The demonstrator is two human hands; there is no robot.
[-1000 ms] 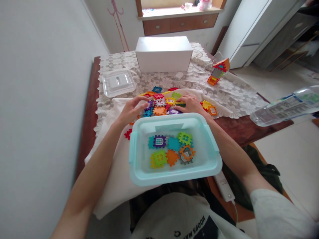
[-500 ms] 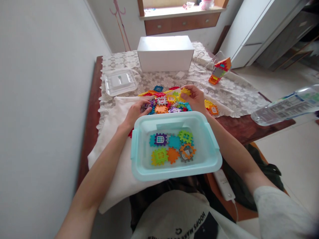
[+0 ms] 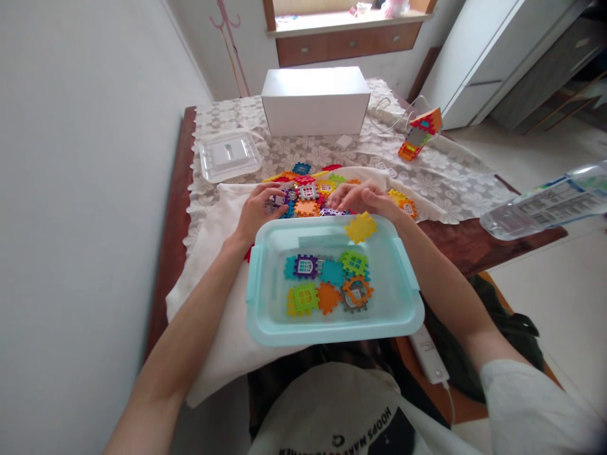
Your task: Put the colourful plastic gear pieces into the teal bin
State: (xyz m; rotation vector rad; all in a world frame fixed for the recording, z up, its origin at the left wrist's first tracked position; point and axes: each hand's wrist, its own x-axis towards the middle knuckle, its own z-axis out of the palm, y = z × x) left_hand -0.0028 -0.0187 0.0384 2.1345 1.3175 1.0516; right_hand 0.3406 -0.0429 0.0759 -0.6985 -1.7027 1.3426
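A light teal bin [image 3: 258, 316] holds several toothed plastic pieces, among them a purple window piece [image 3: 305, 266] and an orange piece [image 3: 329, 297]. One yellow piece [image 3: 361, 227] is at the bin's far inner wall. Beyond the bin lies a pile of coloured pieces, with an orange one [image 3: 306, 208] and a grey window piece [image 3: 307, 191] in it. My left hand [image 3: 260, 212] has its fingers curled around a purple window piece [image 3: 276, 201] at the pile's left side. Over the pile's right side, my right hand [image 3: 365, 199] is spread and holds nothing.
A white box [image 3: 315, 114] stands at the back of the lace-covered table, with a clear lid [image 3: 230, 157] to its left. A built toy house [image 3: 420, 134] is at the right. A plastic bottle [image 3: 545, 205] sticks in from the right edge.
The yellow piece has left my right hand and is now at the bin's far wall. My right hand has opened and moved slightly lower over the pile. My left hand has barely moved.
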